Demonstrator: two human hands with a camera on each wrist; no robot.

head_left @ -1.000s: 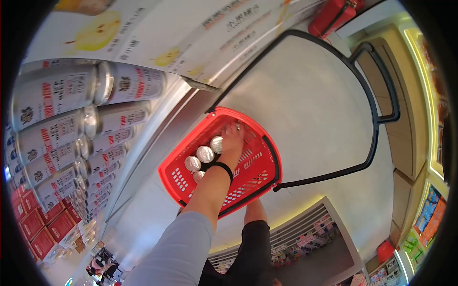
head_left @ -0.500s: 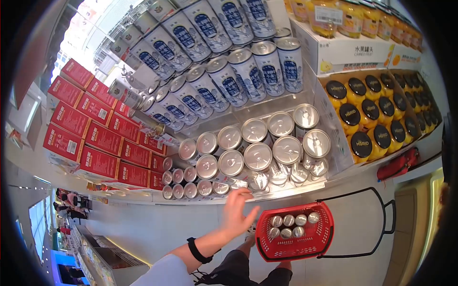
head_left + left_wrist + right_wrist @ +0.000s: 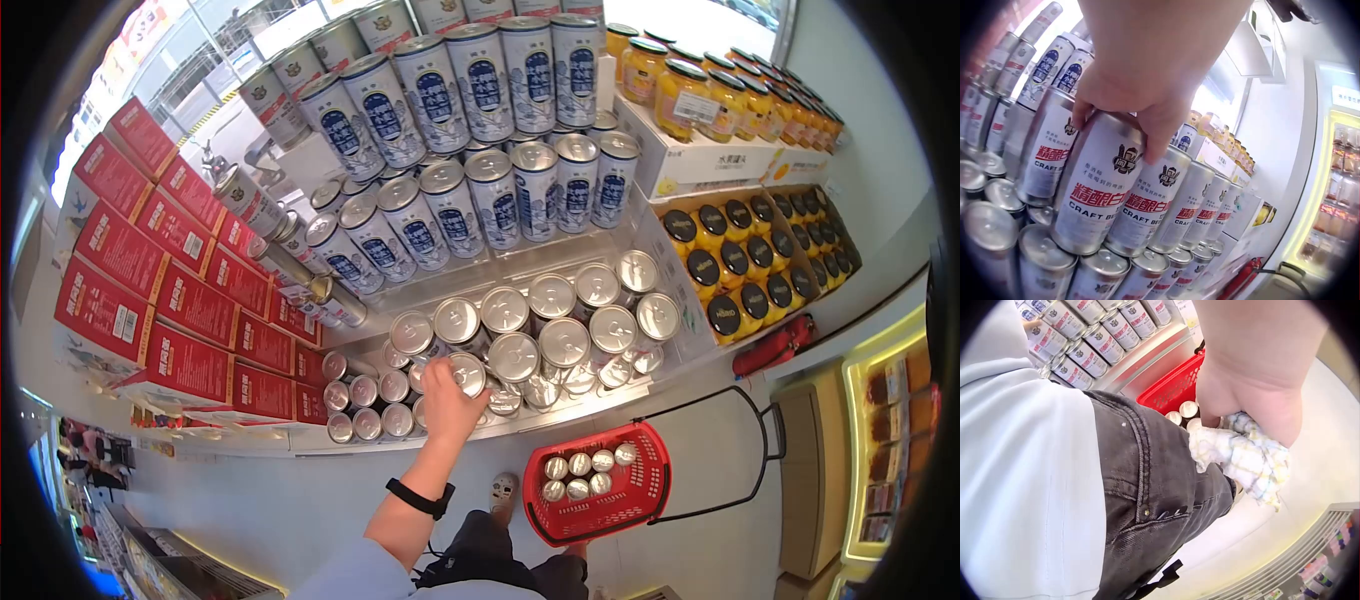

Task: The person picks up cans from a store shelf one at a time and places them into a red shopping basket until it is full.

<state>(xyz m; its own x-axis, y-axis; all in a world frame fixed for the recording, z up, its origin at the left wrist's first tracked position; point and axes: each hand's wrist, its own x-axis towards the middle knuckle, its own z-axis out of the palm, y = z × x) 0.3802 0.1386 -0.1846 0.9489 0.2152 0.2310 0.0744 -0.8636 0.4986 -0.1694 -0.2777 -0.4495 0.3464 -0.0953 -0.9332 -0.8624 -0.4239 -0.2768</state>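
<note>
Right of the stacked red boxes [image 3: 180,310], a can [image 3: 1094,187] is gripped from above by the left hand [image 3: 453,402] near the front edge [image 3: 530,424] of the display shelf, with open floor [image 3: 300,500] below that edge. Farther right, seven silver-topped cans [image 3: 580,464] are held in two rows inside a red basket [image 3: 645,478] on the floor, near which a bunched checked cloth [image 3: 1244,456] is clasped by the right hand [image 3: 1250,400].
</note>
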